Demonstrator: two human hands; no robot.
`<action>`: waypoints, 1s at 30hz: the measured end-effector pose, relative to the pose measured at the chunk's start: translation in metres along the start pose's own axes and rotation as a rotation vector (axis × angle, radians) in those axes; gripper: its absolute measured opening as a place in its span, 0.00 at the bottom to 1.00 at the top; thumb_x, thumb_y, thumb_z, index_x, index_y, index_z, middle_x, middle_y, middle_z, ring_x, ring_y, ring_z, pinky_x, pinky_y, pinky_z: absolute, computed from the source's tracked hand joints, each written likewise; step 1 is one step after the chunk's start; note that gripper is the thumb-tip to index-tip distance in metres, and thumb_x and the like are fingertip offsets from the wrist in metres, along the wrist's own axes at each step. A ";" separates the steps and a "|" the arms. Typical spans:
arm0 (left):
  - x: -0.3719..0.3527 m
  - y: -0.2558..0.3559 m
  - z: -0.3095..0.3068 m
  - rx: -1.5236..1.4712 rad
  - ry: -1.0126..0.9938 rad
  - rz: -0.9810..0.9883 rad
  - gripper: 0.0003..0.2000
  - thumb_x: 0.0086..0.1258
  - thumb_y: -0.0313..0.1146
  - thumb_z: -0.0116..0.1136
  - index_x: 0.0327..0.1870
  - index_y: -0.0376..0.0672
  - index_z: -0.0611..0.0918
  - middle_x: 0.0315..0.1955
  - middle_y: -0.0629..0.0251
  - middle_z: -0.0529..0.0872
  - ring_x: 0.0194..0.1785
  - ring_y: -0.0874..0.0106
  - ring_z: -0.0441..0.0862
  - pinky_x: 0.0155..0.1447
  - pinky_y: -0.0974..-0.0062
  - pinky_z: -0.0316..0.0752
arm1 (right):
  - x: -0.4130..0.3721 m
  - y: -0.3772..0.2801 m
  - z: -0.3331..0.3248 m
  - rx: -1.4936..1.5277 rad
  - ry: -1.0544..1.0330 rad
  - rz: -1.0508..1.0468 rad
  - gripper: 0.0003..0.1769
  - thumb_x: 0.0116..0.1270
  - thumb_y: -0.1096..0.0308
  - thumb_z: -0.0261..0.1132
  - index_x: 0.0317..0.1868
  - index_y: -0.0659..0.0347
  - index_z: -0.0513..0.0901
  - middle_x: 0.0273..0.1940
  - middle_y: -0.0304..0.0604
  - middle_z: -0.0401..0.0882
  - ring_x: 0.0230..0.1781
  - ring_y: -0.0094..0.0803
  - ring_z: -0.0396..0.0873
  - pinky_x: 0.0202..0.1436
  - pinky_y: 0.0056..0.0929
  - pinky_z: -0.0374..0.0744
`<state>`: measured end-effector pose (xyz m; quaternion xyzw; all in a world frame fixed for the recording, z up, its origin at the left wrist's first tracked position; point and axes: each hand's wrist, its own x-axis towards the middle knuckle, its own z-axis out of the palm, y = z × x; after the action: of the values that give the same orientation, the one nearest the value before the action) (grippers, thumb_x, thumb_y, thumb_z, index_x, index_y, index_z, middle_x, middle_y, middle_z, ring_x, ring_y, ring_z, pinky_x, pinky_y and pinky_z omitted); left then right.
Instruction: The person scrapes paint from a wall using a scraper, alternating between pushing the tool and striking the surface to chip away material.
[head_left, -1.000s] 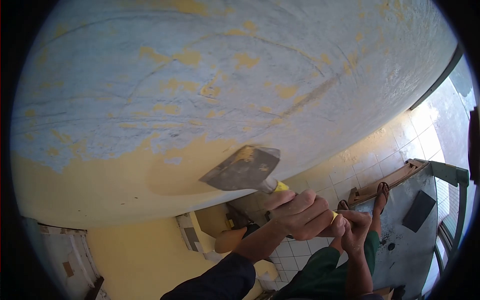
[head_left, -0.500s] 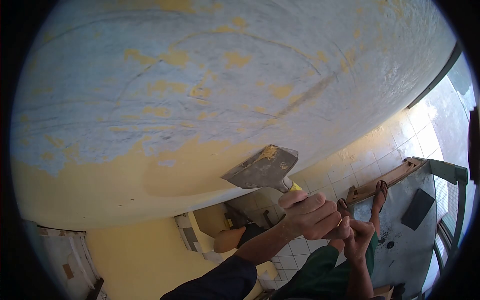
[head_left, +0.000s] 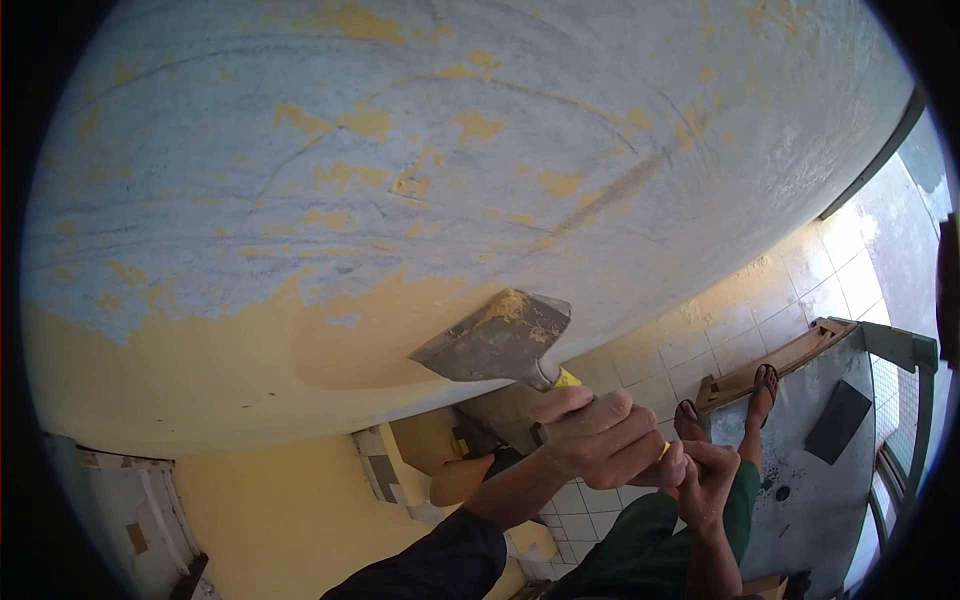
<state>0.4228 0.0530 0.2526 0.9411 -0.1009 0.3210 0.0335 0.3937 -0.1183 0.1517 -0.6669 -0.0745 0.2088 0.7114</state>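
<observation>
A wide-bladed scraper [head_left: 500, 338] with a yellow handle lies against the wall [head_left: 350, 365], its grey blade carrying yellow flakes. My left hand [head_left: 605, 440], dusty, is wrapped round the handle just behind the blade. Behind it, my right hand [head_left: 705, 475] grips the handle's end, where a bit of yellow shows between the two hands. Yellow paint covers the wall's lower part near the blade. Beyond the blade, the surface is bluish grey with scattered yellow patches and long scratches.
My sandalled feet stand on a grey platform [head_left: 800, 525] with a wooden edge [head_left: 775, 360]. A dark rectangular block [head_left: 838, 422] lies on it. Beneath is a tiled floor [head_left: 735, 320] with yellow dust. A green metal frame [head_left: 900, 345] stands at the right.
Both hands and the scraper have shifted left along the wall, the blade staying against the yellow paint. The grip looks the same.
</observation>
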 end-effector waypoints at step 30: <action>-0.002 0.012 0.010 -0.018 0.014 -0.013 0.17 0.60 0.41 0.52 0.11 0.56 0.65 0.12 0.81 0.70 0.22 0.81 0.69 0.49 0.68 0.55 | -0.006 -0.020 -0.011 0.007 -0.031 0.086 0.18 0.66 0.58 0.70 0.37 0.69 0.88 0.19 0.44 0.80 0.20 0.25 0.79 0.28 0.24 0.75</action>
<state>0.4249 0.0399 0.2431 0.9391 -0.0975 0.3263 0.0450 0.3967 -0.1314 0.1711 -0.6638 -0.0560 0.2495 0.7028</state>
